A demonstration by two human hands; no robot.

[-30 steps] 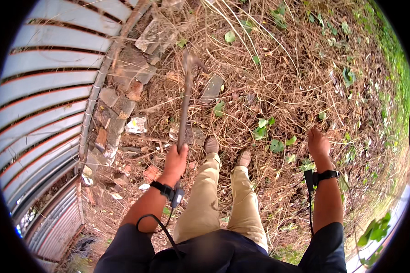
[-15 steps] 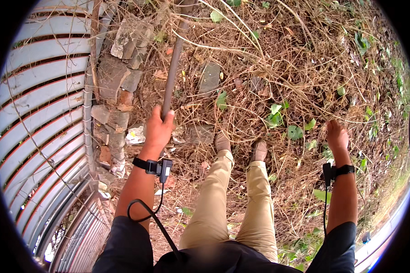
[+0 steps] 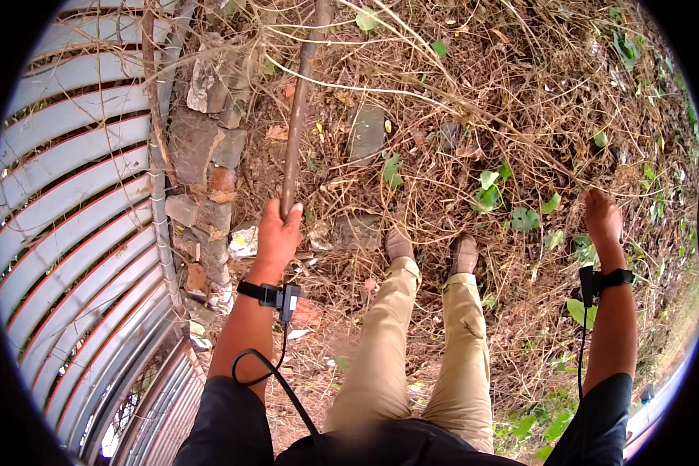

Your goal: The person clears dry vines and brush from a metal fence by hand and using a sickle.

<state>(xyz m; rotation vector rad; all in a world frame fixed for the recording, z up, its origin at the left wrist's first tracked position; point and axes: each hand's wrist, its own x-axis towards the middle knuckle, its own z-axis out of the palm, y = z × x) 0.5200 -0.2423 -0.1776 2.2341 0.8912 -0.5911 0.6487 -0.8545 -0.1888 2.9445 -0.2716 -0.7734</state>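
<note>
My left hand point(image 3: 277, 241) is wrapped around the near end of a long brown pole point(image 3: 297, 128). The pole slants up and away, and its far end runs out past the top edge. At the right, my right hand point(image 3: 603, 217) is closed on the end of a thin dry vine stem point(image 3: 512, 138). That stem stretches up and left across the ground, joining other pale dry stems point(image 3: 435, 66) near the pole. Each wrist wears a black strap with a small cabled device.
A slatted grey metal fence point(image 3: 78, 179) runs down the left side. Broken stones and bricks point(image 3: 198, 151) lie along its foot. Dry tangled stems cover the ground around my shoes point(image 3: 400, 244), with a flat stone point(image 3: 367, 133) ahead and green leaves point(image 3: 489, 193) between my feet and right hand.
The ground, my legs and both hands have shifted a little to the right in the picture. The pole stands slightly more upright. Both hands keep their hold.
</note>
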